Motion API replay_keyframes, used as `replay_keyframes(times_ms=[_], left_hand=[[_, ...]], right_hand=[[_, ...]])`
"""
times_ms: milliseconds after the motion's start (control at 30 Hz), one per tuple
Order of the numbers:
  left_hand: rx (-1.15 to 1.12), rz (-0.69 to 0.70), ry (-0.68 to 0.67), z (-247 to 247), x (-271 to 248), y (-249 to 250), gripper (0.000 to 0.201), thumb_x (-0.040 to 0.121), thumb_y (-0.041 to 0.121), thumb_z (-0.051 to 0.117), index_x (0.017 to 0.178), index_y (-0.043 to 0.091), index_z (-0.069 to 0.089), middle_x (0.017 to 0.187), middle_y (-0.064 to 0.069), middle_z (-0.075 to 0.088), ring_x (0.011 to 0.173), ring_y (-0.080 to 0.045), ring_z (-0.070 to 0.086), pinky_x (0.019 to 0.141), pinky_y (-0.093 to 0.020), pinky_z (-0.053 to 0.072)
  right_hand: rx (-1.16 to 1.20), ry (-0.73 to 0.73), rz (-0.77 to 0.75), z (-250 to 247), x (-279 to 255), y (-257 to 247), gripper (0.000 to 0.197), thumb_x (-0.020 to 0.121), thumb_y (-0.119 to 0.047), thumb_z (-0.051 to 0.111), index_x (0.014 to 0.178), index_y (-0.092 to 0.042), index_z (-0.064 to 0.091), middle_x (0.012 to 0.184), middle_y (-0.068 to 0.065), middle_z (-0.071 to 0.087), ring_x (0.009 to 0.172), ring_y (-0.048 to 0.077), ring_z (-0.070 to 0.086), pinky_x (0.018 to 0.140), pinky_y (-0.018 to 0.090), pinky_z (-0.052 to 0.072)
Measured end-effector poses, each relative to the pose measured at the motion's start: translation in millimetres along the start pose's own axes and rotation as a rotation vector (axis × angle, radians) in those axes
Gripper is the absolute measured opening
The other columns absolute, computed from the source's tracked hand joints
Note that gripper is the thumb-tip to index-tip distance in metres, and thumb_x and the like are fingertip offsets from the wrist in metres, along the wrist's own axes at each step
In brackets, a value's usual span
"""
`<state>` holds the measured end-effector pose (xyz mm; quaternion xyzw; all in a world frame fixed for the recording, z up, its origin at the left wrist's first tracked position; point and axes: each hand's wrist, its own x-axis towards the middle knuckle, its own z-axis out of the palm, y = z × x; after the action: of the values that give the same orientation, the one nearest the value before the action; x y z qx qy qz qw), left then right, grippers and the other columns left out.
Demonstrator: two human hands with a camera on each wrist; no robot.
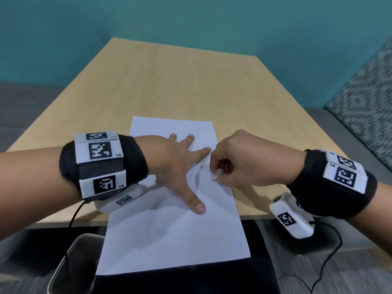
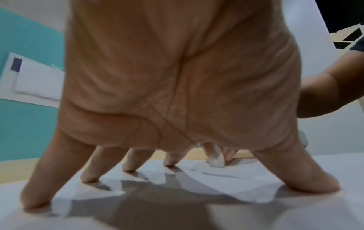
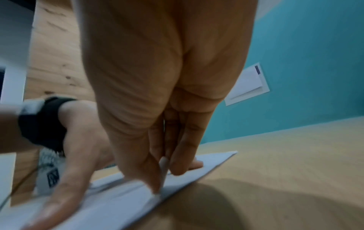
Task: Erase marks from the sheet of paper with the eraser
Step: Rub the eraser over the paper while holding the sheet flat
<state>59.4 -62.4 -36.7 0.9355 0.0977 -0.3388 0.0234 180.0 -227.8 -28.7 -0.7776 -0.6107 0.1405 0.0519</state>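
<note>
The sheet of paper (image 1: pixel 169 230) is lying across the table's (image 1: pixel 191 85) near edge, partly overhanging. The left hand (image 1: pixel 176 166) is pressing it flat, fingers spread; that hold should stay firm. The right hand (image 1: pixel 235 164) is pinching the eraser (image 1: pixel 214 176) against the sheet's right edge, so short, light strokes are safest.

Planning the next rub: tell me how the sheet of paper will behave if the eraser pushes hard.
The sheet of paper looks thin and floppy, so it would likely buckle. Its near end overhangs the table, so it may slide. The left hand spread flat on it probably prevents both.
</note>
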Motion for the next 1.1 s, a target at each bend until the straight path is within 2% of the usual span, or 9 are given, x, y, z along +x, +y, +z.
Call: replay_keyframes(times_ms=[133, 267, 400, 533, 667, 800, 967, 1033, 1100], left_hand=[[0.011, -0.003, -0.003, 0, 0, 1, 0.151, 0.052, 0.103, 0.068, 0.157, 0.058, -0.03, 0.173, 0.008, -0.035, 0.164, -0.035, -0.019, 0.124, -0.064, 0.029], [0.015, -0.009, -0.003, 1, 1, 0, 0.151, 0.05, 0.103, 0.068, 0.156, 0.06, -0.031, 0.173, 0.008, -0.035, 0.164, -0.035, -0.02, 0.124, -0.064, 0.029], [0.013, -0.008, -0.005, 0, 1, 1, 0.151, 0.051, 0.103, 0.067, 0.156, 0.058, -0.031, 0.172, 0.009, -0.036, 0.164, -0.033, -0.021, 0.125, -0.064, 0.028], [0.014, -0.002, 0.003, 2, 2, -1, 0.152, 0.048, 0.105, 0.067, 0.155, 0.06, -0.032, 0.173, 0.007, -0.035, 0.164, -0.036, -0.019, 0.123, -0.064, 0.031], [0.016, -0.004, 0.002, 1, 1, 0, 0.152, 0.049, 0.104, 0.066, 0.156, 0.057, -0.032, 0.173, 0.008, -0.036, 0.164, -0.035, -0.019, 0.124, -0.063, 0.031], [0.012, -0.004, 0.0, 2, 1, 0, 0.152, 0.049, 0.104, 0.067, 0.156, 0.059, -0.032, 0.173, 0.008, -0.035, 0.164, -0.035, -0.018, 0.123, -0.062, 0.032], [0.014, 0.0, -0.013, 0, -1, -1, 0.15, 0.052, 0.103, 0.067, 0.157, 0.058, -0.03, 0.172, 0.01, -0.036, 0.164, -0.032, -0.02, 0.125, -0.062, 0.029], [0.021, 0.005, -0.002, -2, 1, -6, 0.15, 0.053, 0.104, 0.067, 0.157, 0.057, -0.03, 0.172, 0.011, -0.035, 0.163, -0.031, -0.022, 0.127, -0.062, 0.024], [0.042, 0.012, 0.046, -5, 3, -11, 0.151, 0.056, 0.104, 0.065, 0.159, 0.051, -0.031, 0.173, 0.008, -0.036, 0.162, -0.031, -0.027, 0.13, -0.062, 0.012]], right_hand=[[0.063, 0.048, 0.061, -1, 2, 6, 0.015, 0.085, -0.031, 0.08, 0.098, -0.024, 0.079, 0.079, -0.009, 0.075, 0.074, 0.006, 0.07, 0.071, 0.03, 0.059], [0.022, 0.0, 0.026, 0, -1, 1, 0.016, 0.086, -0.032, 0.078, 0.099, -0.024, 0.078, 0.08, -0.01, 0.074, 0.074, 0.007, 0.07, 0.07, 0.026, 0.057], [-0.021, 0.052, 0.062, -2, 3, 6, 0.016, 0.085, -0.032, 0.079, 0.099, -0.024, 0.079, 0.079, -0.012, 0.073, 0.073, 0.006, 0.069, 0.071, 0.03, 0.059], [-0.039, 0.014, 0.02, 2, 1, 1, 0.015, 0.086, -0.03, 0.075, 0.099, -0.024, 0.078, 0.08, -0.011, 0.073, 0.074, 0.006, 0.067, 0.069, 0.028, 0.057], [-0.054, 0.073, 0.083, -1, 0, 7, 0.017, 0.086, -0.032, 0.076, 0.099, -0.022, 0.079, 0.081, -0.009, 0.073, 0.076, 0.007, 0.067, 0.072, 0.034, 0.059], [-0.068, 0.024, 0.032, 0, -4, 1, 0.017, 0.087, -0.032, 0.074, 0.1, -0.023, 0.079, 0.082, -0.01, 0.073, 0.076, 0.007, 0.067, 0.071, 0.03, 0.058], [0.0, 0.081, 0.086, -9, -14, 6, 0.019, 0.086, -0.036, 0.079, 0.102, -0.026, 0.079, 0.082, -0.014, 0.073, 0.077, 0.002, 0.068, 0.072, 0.021, 0.057], [0.02, 0.038, 0.065, -3, -19, 2, 0.017, 0.086, -0.035, 0.077, 0.101, -0.026, 0.078, 0.08, -0.014, 0.072, 0.078, 0.001, 0.068, 0.071, 0.018, 0.055], [0.021, 0.035, 0.075, 5, -23, 0, 0.016, 0.086, -0.032, 0.075, 0.101, -0.026, 0.078, 0.081, -0.013, 0.071, 0.079, 0.003, 0.067, 0.071, 0.018, 0.054]])
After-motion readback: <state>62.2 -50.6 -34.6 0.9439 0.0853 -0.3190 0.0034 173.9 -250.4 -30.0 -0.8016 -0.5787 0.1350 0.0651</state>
